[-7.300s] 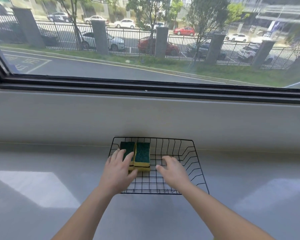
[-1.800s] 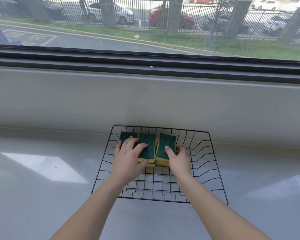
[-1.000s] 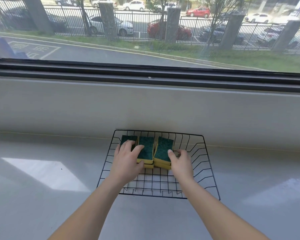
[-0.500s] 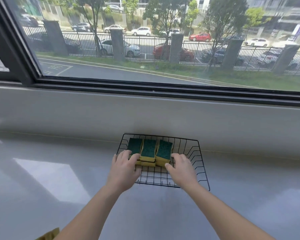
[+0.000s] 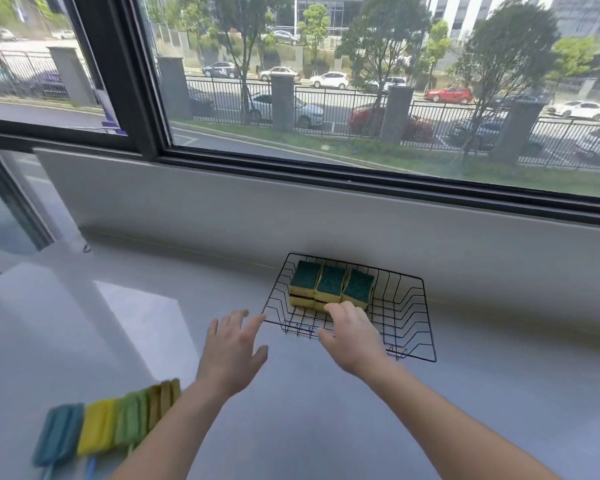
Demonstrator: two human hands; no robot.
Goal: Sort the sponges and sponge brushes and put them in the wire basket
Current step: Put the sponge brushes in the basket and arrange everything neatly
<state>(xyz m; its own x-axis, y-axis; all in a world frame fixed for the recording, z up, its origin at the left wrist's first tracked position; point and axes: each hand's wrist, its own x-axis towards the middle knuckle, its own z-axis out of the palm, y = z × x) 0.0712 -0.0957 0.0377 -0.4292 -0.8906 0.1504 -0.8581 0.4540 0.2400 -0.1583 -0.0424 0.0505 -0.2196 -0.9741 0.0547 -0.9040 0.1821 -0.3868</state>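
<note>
The black wire basket stands on the grey counter against the wall. Yellow sponges with green scouring tops fill its far left part in a row, stacked two high. My right hand hovers over the basket's front rim, fingers loose, holding nothing. To the left of the basket, my left hand is spread above the counter, empty. A blurred row of sponge brushes, blue, yellow, green and tan, lies at the lower left beside my left forearm.
The low grey wall rises right behind the basket, with the window's dark frame above it. A bright sun patch lies on the counter to the left. A dark upright frame stands at the far left.
Both hands have drawn back from the sponges; the left has left the basket and moved out over the counter. My view has swung left, bringing the sponge brushes into sight.
</note>
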